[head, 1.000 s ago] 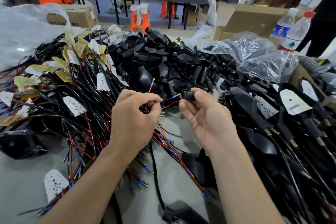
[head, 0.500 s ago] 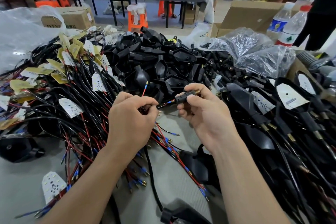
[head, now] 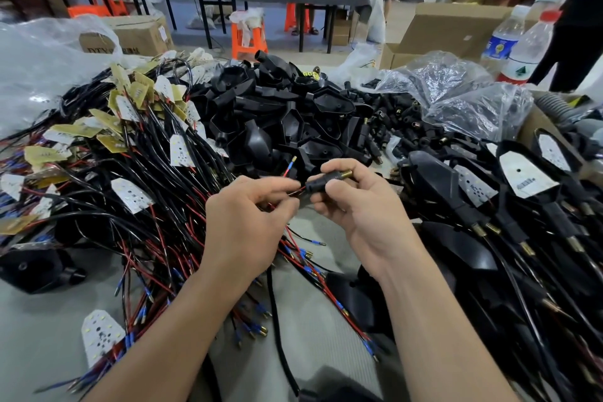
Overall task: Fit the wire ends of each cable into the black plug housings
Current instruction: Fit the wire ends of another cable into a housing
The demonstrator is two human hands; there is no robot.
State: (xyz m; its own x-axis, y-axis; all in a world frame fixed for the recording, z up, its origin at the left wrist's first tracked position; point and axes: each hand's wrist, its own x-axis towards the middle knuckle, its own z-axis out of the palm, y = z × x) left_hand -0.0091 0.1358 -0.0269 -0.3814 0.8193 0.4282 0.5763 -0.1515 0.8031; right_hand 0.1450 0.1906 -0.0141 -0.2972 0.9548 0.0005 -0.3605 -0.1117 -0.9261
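Observation:
My right hand (head: pixel 362 206) pinches a small black plug housing (head: pixel 326 180) with a brass tip poking out to the right. My left hand (head: pixel 248 222) pinches the cable's wires right at the housing's left end. One red wire end (head: pixel 289 166) with a blue sleeve and brass tip sticks up free above my left fingers. The other wire runs into the housing's left opening; its end is hidden.
A tangle of black and red cables with white and yellow LED boards (head: pixel 130 173) covers the left. Black shells (head: pixel 280 114) pile up behind the hands, small plug housings (head: pixel 401 127) beside them. Finished assemblies (head: pixel 509 206) lie right. Water bottles (head: pixel 528 46) stand far right.
The two hands have closed together. The blue-sleeved wire end that lay outside the housing has gone inside, and the brass tip now shows at the housing's right end.

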